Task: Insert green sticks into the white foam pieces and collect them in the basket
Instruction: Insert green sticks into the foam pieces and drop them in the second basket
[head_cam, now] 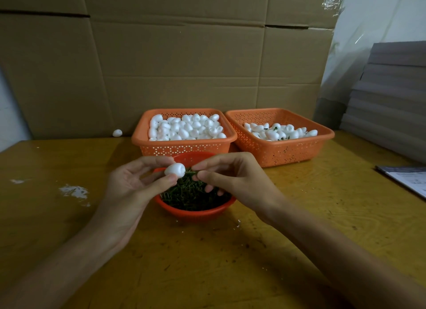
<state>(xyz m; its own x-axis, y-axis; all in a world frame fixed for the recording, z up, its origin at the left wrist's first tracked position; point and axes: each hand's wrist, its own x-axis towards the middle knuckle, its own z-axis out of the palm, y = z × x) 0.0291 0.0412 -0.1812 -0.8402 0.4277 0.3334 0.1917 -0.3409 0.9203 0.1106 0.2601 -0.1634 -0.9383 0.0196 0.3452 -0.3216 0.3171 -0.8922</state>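
Above the red bowl (196, 213) of sticks | left hand (136, 184) pinches white foam piece (175, 169) | right hand (230, 179) pinches green stick (190, 171), tip at the foam | risk: a skewed push may bend the stick or tear the foam | right basket (283, 152) stands behind, apart.

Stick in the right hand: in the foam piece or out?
Touching it; depth cannot tell. The right hand pinches the stick, its tip against the foam piece in the left hand.
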